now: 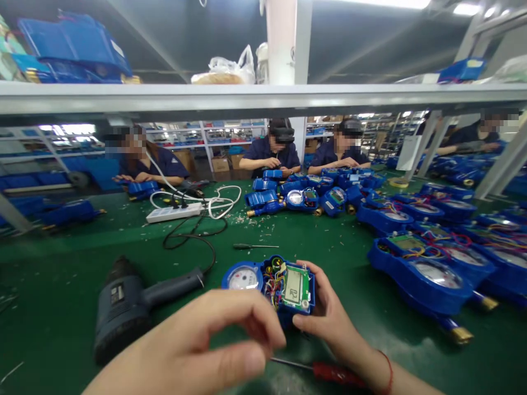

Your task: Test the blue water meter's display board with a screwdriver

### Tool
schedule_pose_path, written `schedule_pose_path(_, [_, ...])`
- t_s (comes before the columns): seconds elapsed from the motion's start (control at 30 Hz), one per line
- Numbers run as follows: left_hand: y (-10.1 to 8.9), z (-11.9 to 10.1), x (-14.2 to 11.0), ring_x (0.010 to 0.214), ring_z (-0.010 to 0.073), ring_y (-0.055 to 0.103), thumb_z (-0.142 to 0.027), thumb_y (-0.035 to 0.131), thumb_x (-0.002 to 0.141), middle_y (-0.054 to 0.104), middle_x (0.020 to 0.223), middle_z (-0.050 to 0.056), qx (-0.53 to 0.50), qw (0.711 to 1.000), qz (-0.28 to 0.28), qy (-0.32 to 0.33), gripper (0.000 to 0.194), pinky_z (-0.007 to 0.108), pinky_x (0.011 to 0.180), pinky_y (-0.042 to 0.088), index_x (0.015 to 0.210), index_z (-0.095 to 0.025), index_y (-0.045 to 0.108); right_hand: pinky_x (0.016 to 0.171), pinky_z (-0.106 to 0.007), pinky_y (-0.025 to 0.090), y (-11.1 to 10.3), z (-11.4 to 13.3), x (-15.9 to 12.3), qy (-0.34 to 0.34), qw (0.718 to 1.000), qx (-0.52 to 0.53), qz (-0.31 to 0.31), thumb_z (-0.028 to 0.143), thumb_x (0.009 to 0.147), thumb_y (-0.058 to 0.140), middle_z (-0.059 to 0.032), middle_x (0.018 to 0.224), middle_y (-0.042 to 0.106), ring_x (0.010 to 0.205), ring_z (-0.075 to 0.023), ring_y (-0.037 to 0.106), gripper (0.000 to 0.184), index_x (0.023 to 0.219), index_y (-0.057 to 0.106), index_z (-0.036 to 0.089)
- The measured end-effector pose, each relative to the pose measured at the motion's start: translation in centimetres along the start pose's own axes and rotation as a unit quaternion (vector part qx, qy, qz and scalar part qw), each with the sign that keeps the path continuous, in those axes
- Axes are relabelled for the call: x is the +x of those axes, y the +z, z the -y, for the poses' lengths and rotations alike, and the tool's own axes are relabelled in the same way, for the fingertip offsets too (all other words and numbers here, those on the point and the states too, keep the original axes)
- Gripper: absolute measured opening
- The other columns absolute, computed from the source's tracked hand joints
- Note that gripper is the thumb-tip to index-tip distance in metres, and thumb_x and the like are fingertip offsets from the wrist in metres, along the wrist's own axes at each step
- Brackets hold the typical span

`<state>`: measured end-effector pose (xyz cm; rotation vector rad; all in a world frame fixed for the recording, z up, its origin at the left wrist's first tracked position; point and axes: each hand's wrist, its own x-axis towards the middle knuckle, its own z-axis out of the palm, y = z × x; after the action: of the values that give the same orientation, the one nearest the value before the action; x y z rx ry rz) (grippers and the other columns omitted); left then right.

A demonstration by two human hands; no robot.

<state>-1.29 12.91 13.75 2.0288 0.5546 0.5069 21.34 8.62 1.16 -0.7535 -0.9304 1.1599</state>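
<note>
A blue water meter with its cover off lies before me on the green table. Its round dial is on the left, loose coloured wires fill the middle, and a green circuit board with a display is on the right. My right hand grips the meter's right end, thumb in front and fingers behind. In front of the meter, my left hand is raised with bent fingers, thumb and forefinger apart, nothing visible between them. A red-handled screwdriver lies beneath my right wrist.
A heat gun lies at left, its cord running toward a white power strip. Another screwdriver lies beyond the meter. Several blue meters crowd the right side. A shelf spans overhead; co-workers sit opposite.
</note>
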Motion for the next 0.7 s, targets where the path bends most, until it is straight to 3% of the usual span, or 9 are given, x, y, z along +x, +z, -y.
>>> schedule_pose_path(0.03, [-0.3, 0.0, 1.3, 0.081, 0.0172, 0.064, -0.049, 0.058, 0.089, 0.070, 0.086, 0.001, -0.001, 1.000, 0.011, -0.021, 0.026, 0.027, 0.072, 0.052, 0.092, -0.026, 0.070, 0.098, -0.037, 0.046, -0.1, -0.1, 0.0, -0.007, 1.000, -0.007, 0.006, 0.025, 0.062, 0.088, -0.0097, 0.132, 0.052, 0.123, -0.0292, 0.052, 0.087, 0.133, 0.037, 0.025])
schedule_pose_path(0.13, [-0.4, 1.1, 4.6, 0.083, 0.0157, 0.060, -0.035, 0.055, 0.090, 0.067, 0.091, 0.000, 0.019, 0.995, -0.035, -0.090, 0.019, 0.025, 0.072, 0.047, 0.097, -0.021, 0.066, 0.097, -0.035, 0.047, -0.3, -0.3, 0.1, -0.021, 0.999, -0.022, 0.015, 0.026, 0.065, 0.087, -0.0091, 0.132, 0.052, 0.122, -0.0281, 0.052, 0.083, 0.132, 0.038, 0.025])
schedule_pose_path(0.23, [0.9, 2.9, 6.3, 0.093, 0.0182, 0.061, -0.027, 0.056, 0.086, 0.067, 0.104, 0.004, 0.059, 0.989, -0.092, -0.096, 0.022, 0.029, 0.082, 0.047, 0.105, -0.018, 0.065, 0.098, -0.034, 0.047, -0.6, -0.3, 0.1, -0.026, 0.999, -0.036, 0.021, 0.026, 0.067, 0.087, -0.0082, 0.133, 0.050, 0.123, -0.0271, 0.052, 0.081, 0.132, 0.039, 0.027])
schedule_pose_path(0.43, [3.3, 3.8, 7.3, 0.091, 0.0187, 0.062, -0.020, 0.064, 0.080, 0.069, 0.095, 0.004, 0.104, 0.986, -0.121, -0.051, 0.014, 0.030, 0.084, 0.045, 0.092, -0.017, 0.069, 0.096, -0.034, 0.049, -0.7, -0.2, -0.4, -0.043, 0.992, -0.115, 0.030, 0.031, 0.072, 0.084, -0.0078, 0.133, 0.048, 0.119, -0.0267, 0.053, 0.077, 0.134, 0.040, 0.029])
schedule_pose_path(0.7, [3.1, 3.8, 7.2, 0.073, 0.0153, 0.059, -0.015, 0.059, 0.079, 0.065, 0.073, -0.001, 0.101, 0.981, -0.157, -0.053, 0.011, 0.027, 0.070, 0.041, 0.069, -0.017, 0.064, 0.099, -0.036, 0.048, -0.5, -0.2, -0.7, -0.035, 0.990, -0.127, 0.045, 0.025, 0.072, 0.083, -0.0074, 0.135, 0.048, 0.119, -0.0266, 0.054, 0.076, 0.135, 0.040, 0.030])
